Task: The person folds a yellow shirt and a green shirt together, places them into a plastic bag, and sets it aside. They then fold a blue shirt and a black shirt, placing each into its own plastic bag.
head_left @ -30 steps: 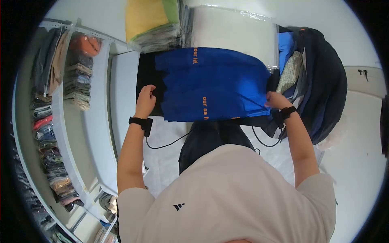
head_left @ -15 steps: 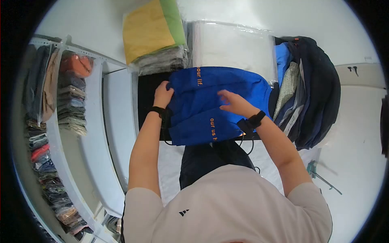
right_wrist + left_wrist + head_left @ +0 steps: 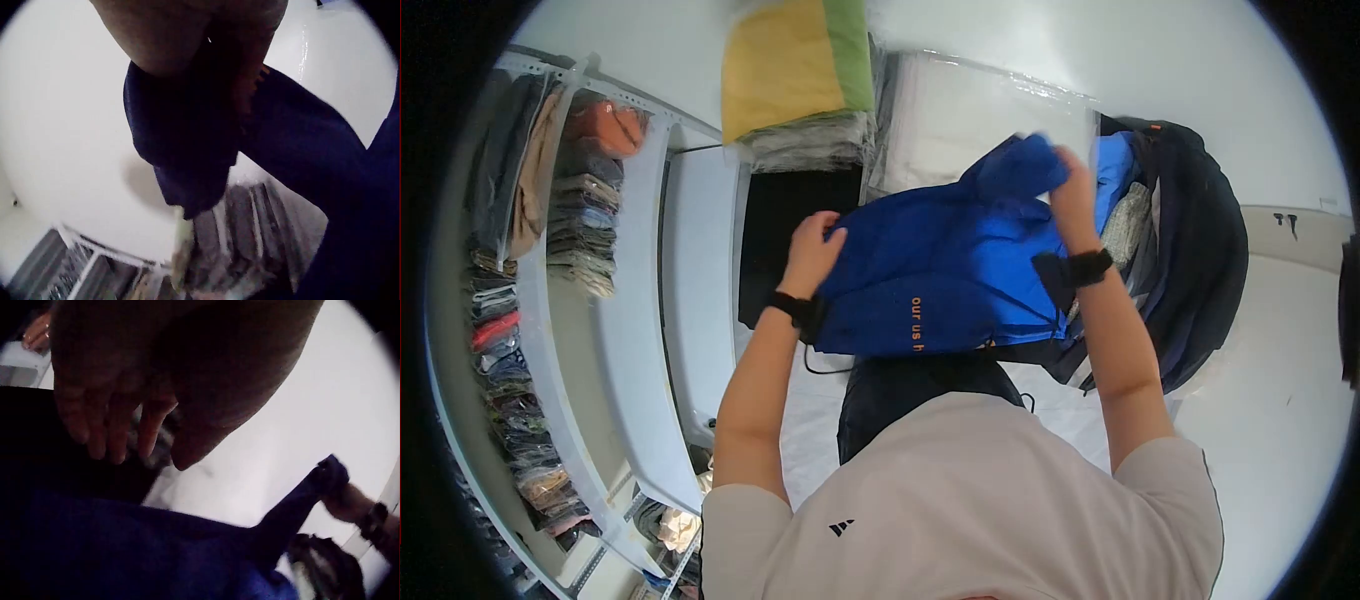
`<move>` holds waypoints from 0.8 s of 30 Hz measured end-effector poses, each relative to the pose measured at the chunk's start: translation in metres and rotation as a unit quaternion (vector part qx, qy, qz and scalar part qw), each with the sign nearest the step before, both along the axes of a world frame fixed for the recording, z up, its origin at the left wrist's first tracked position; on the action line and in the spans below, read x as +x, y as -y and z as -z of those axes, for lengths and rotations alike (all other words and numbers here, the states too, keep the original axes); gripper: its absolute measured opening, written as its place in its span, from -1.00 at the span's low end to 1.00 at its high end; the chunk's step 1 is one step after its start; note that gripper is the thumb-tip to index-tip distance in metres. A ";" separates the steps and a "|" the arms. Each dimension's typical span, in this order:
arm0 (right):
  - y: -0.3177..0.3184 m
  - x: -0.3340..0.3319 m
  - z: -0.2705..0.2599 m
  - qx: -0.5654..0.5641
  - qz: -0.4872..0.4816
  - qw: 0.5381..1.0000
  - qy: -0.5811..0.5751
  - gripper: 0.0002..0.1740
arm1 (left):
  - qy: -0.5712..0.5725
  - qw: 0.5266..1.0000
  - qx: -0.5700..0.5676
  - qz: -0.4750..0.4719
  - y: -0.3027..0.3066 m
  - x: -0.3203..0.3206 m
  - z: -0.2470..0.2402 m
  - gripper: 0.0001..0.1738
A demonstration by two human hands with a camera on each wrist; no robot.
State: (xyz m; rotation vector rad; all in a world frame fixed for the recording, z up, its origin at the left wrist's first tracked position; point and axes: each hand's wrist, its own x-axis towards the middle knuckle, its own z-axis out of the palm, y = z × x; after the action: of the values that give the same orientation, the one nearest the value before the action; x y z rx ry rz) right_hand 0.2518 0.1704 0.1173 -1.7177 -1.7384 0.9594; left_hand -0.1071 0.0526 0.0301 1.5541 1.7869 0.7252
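Observation:
A blue long-sleeved top (image 3: 900,245) with orange lettering lies across a dark surface in front of the person. My right hand (image 3: 1077,195) grips one end of its sleeve (image 3: 1025,168) and holds it raised above the far right side. In the right wrist view the sleeve end (image 3: 181,131) hangs down from the fingers, which are partly hidden in shadow. My left hand (image 3: 813,255) is at the top's left edge, its fingers loosely extended. The left wrist view shows nothing pinched between the left fingers (image 3: 119,434) and thumb, with the blue cloth (image 3: 125,550) below.
Behind the top lie a stack of clear plastic bags (image 3: 990,120) and a pile with a yellow and green piece (image 3: 790,70) on it. Dark garments (image 3: 1190,260) are heaped at the right. Shelves with bagged clothes (image 3: 585,235) stand at the left.
The right hand went from the top's right edge in over its middle, then lifted the sleeve up and away. The left hand moved right to the top's left edge.

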 end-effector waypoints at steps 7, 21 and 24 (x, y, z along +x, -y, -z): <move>-0.047 0.045 0.063 -0.004 0.079 0.988 -0.129 -0.46 | -0.105 0.986 -0.125 0.023 -0.009 -0.031 0.064 -0.52; -0.012 0.092 0.129 -0.074 0.000 0.976 0.205 -0.76 | -0.131 0.987 -0.069 -0.059 -0.018 -0.040 0.060 -0.80; -0.014 0.095 0.139 -0.031 0.067 0.958 0.276 -0.73 | -0.161 0.984 -0.060 -0.048 -0.024 -0.035 0.073 -0.78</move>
State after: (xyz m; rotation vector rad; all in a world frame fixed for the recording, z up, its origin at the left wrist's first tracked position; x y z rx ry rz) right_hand 0.3467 0.1841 -0.0214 -2.2682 -1.8946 0.4994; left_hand -0.1424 0.0770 -0.0433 1.5823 2.1096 0.4169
